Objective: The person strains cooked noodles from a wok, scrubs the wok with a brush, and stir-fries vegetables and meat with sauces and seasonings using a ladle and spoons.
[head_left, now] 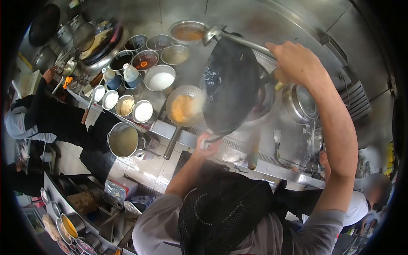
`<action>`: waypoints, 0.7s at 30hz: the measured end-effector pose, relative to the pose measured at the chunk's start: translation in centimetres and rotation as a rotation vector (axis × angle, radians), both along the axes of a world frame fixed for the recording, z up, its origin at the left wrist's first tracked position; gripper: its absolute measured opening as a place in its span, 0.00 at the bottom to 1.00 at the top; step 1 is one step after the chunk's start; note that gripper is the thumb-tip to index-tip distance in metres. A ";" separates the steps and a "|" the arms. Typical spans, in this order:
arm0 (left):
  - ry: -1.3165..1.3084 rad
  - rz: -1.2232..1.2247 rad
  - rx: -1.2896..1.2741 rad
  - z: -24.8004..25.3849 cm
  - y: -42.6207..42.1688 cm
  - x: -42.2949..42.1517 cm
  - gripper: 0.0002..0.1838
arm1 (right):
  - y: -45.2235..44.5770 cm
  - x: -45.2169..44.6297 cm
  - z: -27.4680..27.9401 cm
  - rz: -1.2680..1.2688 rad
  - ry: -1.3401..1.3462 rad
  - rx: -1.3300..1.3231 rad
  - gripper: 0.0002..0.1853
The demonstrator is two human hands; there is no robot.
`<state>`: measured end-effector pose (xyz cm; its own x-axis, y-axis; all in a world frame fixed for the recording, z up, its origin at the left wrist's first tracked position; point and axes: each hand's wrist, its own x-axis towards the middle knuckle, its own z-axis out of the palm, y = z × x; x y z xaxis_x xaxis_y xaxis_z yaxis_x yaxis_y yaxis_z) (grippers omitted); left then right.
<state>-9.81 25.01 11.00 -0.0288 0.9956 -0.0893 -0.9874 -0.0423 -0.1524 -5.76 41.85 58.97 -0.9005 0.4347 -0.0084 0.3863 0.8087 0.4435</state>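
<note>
1. Head view, the step in hand: I have the black wok (231, 85) tipped up steeply on its side beside the perforated strainer (188, 90); yellow-orange food (180, 109) lies in the strainer, and a pale blur hangs between it and the wok's near edge, so I judge this to be a tipping-out.

2. Head view, my hands: my left hand (207, 145) is closed at the wok's lower edge, gripping its looped handle (216, 138), with something pale under the fingers; my right hand (295, 63) is wrapped round the ladle (248, 43), raised across the wok's upper edge with its bowl near the round metal basin (187, 30).

3. Head view, what the next move calls for, as I judge it: a firm left grip and a controlled tilt, with the wok's lip lined up over the strainer; the ladle needs to clear the rim; the strainer's long handle (172, 144) juts past the edge of the table (162, 128), so my left forearm needs room beside it.
</note>
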 end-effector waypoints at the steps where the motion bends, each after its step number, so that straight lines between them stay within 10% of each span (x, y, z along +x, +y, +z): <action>1: 0.019 0.005 0.079 0.0 0.1 -0.1 0.25 | 0.0 0.5 0.3 -0.001 0.006 0.000 0.12; 5: 0.049 -0.026 0.097 0.4 -0.3 0.5 0.23 | 1.6 3.5 -0.2 -0.019 0.119 -0.092 0.15; 7: 1.316 0.701 -0.281 -1.5 -0.2 2.7 0.19 | 5.4 6.7 -1.8 -0.069 0.173 -0.164 0.18; 11: 0.477 0.040 -0.494 2.9 3.4 0.9 0.12 | 13.6 15.9 -12.9 -0.093 0.520 -0.442 0.31; 15: 0.678 0.088 -0.539 3.6 8.1 1.4 0.11 | 15.5 24.2 -26.8 -0.375 0.943 -0.517 0.27; 21: 0.822 0.158 -0.679 2.2 14.3 1.7 0.10 | 20.7 34.1 -30.8 -0.937 0.991 -0.712 0.25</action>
<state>-8.09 39.35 13.19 -0.4559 0.7247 -0.5167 -0.7528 -0.0043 0.6583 28.34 62.59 28.13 -0.0844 0.9958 -0.0350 0.7582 0.0414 -0.6507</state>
